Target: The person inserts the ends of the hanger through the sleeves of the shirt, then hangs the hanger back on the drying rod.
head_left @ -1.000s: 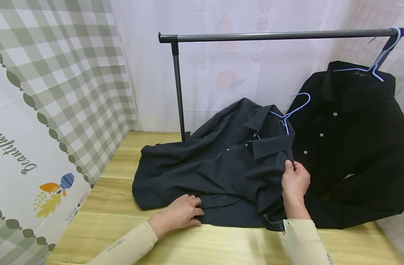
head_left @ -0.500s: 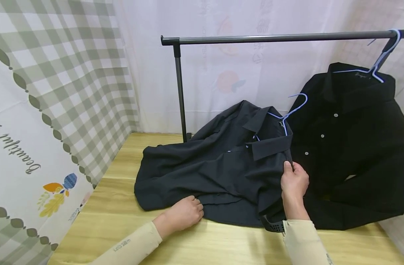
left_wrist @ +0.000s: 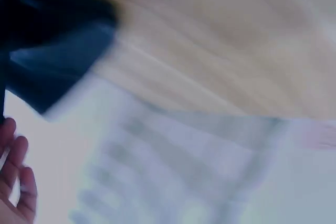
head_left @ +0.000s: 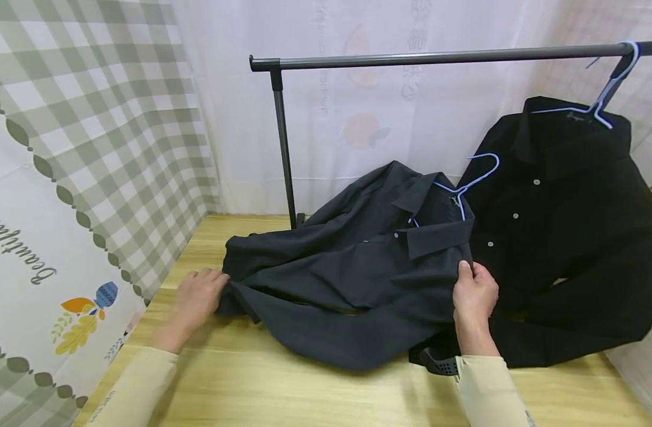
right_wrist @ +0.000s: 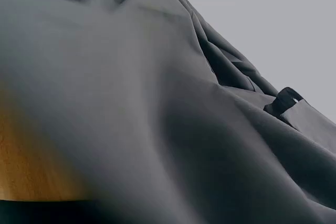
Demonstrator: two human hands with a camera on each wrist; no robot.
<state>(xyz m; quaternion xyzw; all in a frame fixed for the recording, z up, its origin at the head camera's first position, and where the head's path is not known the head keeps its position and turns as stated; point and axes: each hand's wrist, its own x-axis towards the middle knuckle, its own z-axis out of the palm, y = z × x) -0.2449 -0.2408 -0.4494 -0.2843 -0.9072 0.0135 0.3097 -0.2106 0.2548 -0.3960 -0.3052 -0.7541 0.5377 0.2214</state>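
Note:
A dark shirt point(head_left: 347, 284) lies on the table, its collar toward the right in the head view. Inside its neck sits a blue hanger point(head_left: 461, 190), the hook sticking up free of the rail. My right hand point(head_left: 475, 293) pinches the shirt at the shoulder below the collar. At the other end my left hand point(head_left: 197, 296) grips the edge of the front panel, which is drawn out taut. Blurred dark fabric point(left_wrist: 58, 56) and my fingers point(left_wrist: 18, 156) show in the left wrist view. Grey-looking shirt cloth point(right_wrist: 157, 77) fills most of the right wrist view.
Behind the shirt stands a dark clothes rack point(head_left: 411, 58). A second black shirt point(head_left: 582, 201) hangs from it at the right on another blue hanger point(head_left: 603, 98). Checked cloth point(head_left: 144, 89) walls the left side of the wooden table point(head_left: 251, 391).
My left hand has moved left and up from the shirt's lower edge, pulling the front panel's edge with it. The right hand keeps its hold in the same place.

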